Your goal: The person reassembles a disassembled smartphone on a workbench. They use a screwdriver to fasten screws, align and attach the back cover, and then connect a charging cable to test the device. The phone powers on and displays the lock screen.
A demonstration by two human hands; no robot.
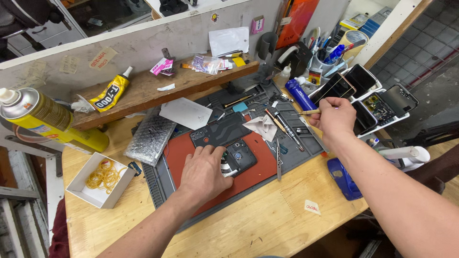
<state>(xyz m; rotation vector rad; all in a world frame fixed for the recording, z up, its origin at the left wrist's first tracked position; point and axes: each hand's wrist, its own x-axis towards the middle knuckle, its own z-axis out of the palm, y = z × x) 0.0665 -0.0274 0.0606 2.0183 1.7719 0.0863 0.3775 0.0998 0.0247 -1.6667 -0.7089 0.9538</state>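
Left hand (206,171), palm down with fingers spread, presses on a black opened smartphone body (239,156) lying on the red-and-grey rubber work mat (258,174). Right hand (335,117), at two o'clock, pinches a thin wooden-handled brush (311,112).

Bright, even overhead light covers the surface (267,224), casting soft shadows. The wide lens bends the edges; the spray can (43,119) looks blurred.

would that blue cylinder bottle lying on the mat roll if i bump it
Probably: the blue bottle lies on its round side on the grey mat, so it could roll sideways. The mat's ridges and nearby phones might stop it. It looks rigid.
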